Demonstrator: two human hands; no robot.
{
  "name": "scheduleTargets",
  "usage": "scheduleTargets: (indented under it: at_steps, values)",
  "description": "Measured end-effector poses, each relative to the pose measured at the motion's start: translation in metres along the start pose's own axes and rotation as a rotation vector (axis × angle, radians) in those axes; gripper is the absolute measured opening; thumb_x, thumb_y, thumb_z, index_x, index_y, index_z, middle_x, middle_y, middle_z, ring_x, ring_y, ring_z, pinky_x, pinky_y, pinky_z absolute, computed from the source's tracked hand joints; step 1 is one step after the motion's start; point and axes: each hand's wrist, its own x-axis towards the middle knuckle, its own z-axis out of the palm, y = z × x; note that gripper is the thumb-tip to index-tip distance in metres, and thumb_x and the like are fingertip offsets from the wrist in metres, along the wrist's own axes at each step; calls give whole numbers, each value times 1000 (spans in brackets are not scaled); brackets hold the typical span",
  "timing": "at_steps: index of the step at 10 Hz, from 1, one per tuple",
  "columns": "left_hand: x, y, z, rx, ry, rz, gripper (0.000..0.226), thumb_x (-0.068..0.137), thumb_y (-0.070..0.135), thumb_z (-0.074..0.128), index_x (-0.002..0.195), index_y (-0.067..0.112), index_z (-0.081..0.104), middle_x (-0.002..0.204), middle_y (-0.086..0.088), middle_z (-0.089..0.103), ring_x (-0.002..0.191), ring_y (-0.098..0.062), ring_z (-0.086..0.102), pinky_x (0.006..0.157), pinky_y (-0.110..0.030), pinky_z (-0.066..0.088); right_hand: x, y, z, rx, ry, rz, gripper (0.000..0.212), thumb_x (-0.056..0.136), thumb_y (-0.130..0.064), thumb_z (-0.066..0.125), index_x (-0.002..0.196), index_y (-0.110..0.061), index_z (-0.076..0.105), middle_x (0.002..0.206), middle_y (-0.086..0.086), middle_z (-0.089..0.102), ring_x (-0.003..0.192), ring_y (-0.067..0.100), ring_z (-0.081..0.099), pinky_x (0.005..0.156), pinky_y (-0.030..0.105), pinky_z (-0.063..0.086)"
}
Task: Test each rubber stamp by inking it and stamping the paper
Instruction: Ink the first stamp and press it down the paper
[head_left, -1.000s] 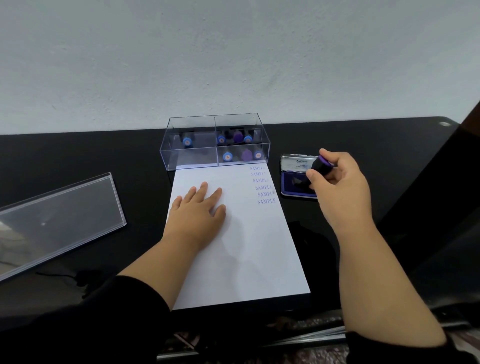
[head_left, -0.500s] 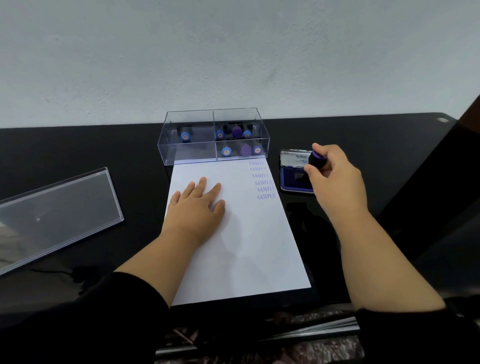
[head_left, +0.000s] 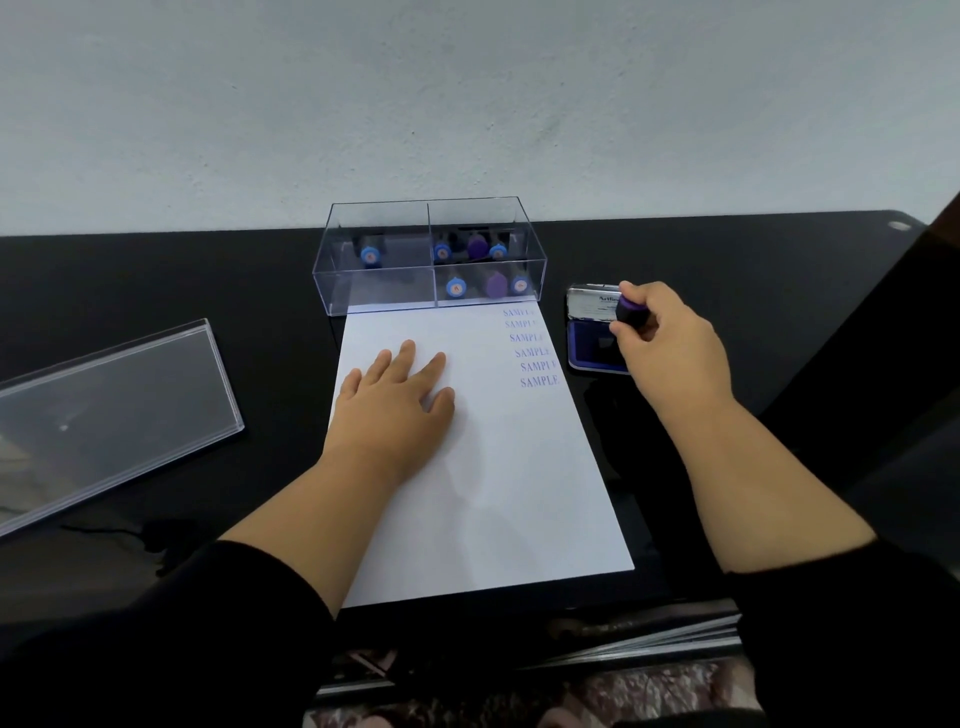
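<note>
Right hand (head_left: 667, 348) pinches purple-topped stamp (head_left: 630, 313) over open ink pad (head_left: 592, 347), right of paper (head_left: 498, 467). Left hand (head_left: 392, 405) flat, fingers straight, on paper. Clear compartment box (head_left: 428, 254) beyond paper holds stamps; acrylic lid (head_left: 109, 410) far left. Six "SAMPLE" prints (head_left: 532, 347) along paper's right edge.

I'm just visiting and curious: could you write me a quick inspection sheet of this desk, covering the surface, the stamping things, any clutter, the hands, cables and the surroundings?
Surface: glossy black table, reflective.
Job's things: white paper with six purple SAMPLE prints down its right edge; open ink pad to the right of the paper; clear compartment box at the paper's far end, holding blue and purple stamps.
Clutter: clear acrylic lid lying to the left.
Hands: left hand flat on the paper; right hand grips a purple-topped stamp over the ink pad.
Cables: thin dark cable at the table's near left.
Surroundings: plain pale wall behind the table.
</note>
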Motion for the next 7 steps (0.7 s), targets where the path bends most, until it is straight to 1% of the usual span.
scheduleTargets:
  at_steps: [2, 4, 6, 7]
  values:
    - [-1, 1, -1, 8, -3, 3, 51, 101, 45, 19, 151, 39, 9, 160, 7, -4, 147, -14, -5, 118, -35, -4, -1, -1, 2, -18, 9, -1, 36, 91, -20, 57, 126, -28, 53, 105, 1, 63, 93, 18, 58, 71, 24, 40]
    - [0, 1, -1, 10, -8, 2, 51, 101, 45, 19, 150, 39, 9, 160, 7, -4, 147, -14, -5, 118, -35, -4, -1, 0, 3, -22, 20, 7, 37, 92, -21, 56, 127, -31, 52, 104, 1, 63, 92, 18, 57, 69, 24, 39]
    - [-1, 1, 0, 2, -3, -6, 51, 101, 45, 20, 150, 39, 10, 160, 8, -3, 147, -13, -5, 118, -35, -4, -4, -4, 1, -9, 14, 8, 36, 92, -21, 55, 126, -30, 52, 105, 2, 62, 94, 20, 58, 70, 27, 42]
    - [0, 1, 0, 6, -3, -7, 51, 101, 45, 20, 150, 39, 10, 160, 8, -3, 147, -13, -5, 117, -35, -4, -9, -11, -4, 52, 29, 2, 35, 91, -21, 57, 125, -31, 53, 100, -1, 61, 91, 17, 57, 71, 28, 45]
